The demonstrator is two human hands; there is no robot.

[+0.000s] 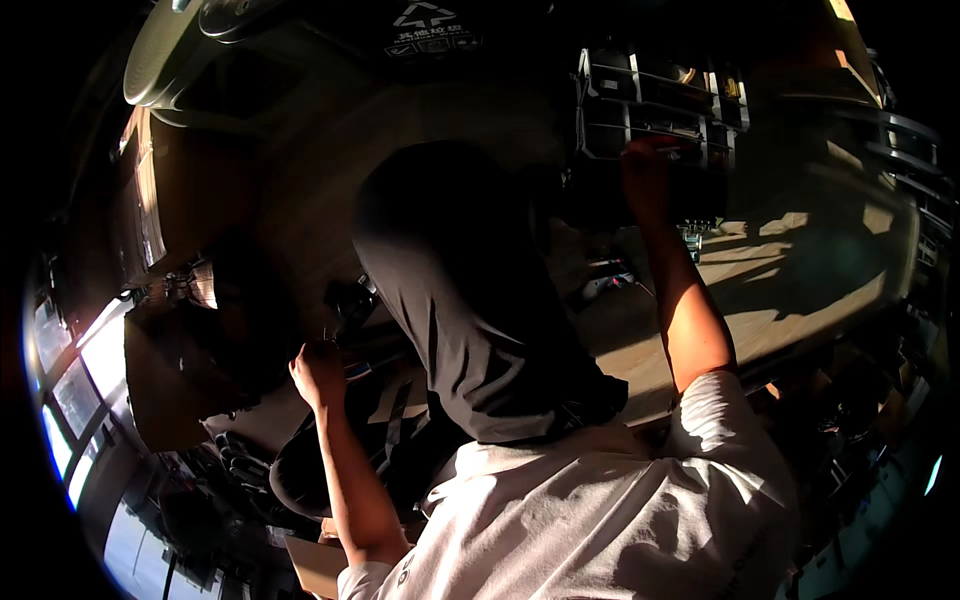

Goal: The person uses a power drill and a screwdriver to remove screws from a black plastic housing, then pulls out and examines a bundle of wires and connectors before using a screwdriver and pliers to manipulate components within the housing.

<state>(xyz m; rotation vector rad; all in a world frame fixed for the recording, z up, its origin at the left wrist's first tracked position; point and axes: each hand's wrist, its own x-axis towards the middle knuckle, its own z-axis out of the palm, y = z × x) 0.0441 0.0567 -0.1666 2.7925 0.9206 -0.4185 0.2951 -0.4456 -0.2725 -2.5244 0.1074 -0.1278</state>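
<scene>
My right hand is stretched far forward with the arm lit by sun. Its fingers curl over the edge of a black rack with pale rails. My left hand is raised in shadow with the fingers curled, close to an open cardboard box. Something small and thin glints just above its fingertips, and I cannot tell whether the hand holds it. Between my arms rises my bent leg in dark trousers. My white shirt fills the lower middle.
A sunlit wooden surface spreads at right, with a small green part and a dark cabled tool on it. A grey lidded bin stands at top left. Bright windows line the left rim. Dark clutter lies below the box.
</scene>
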